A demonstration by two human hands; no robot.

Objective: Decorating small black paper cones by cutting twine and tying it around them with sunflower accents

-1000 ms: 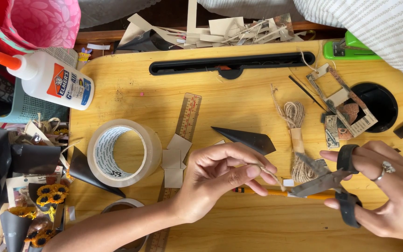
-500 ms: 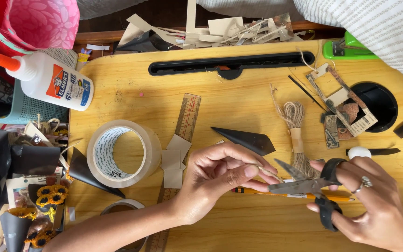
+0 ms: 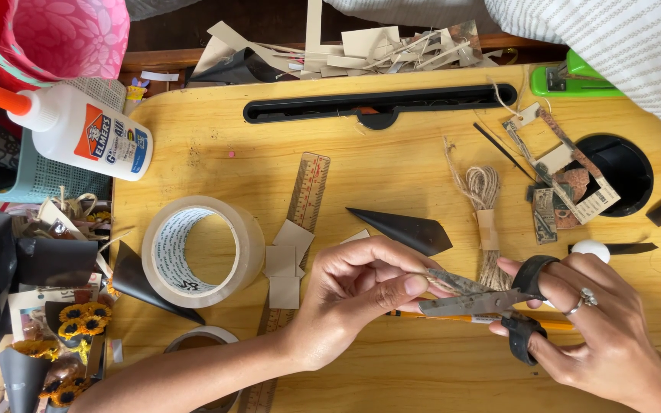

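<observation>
1. Over the front of the yellow lap desk (image 3: 392, 176), my right hand (image 3: 606, 329) has slid the scissors (image 3: 472, 294) leftward since a second ago, so the blades now meet my left hand (image 3: 361, 294).
2. My left fingers (image 3: 403, 287) are curled nearly closed, thumb and forefinger pinching something small at the blade tips; I cannot tell what.
3. My right thumb and fingers sit through the black handles, gripping them, blades slightly parted.
4. Just behind lie the twine bundle (image 3: 485, 206), black paper cone (image 3: 407, 229) and an orange pencil (image 3: 552, 323) under the scissors.
</observation>
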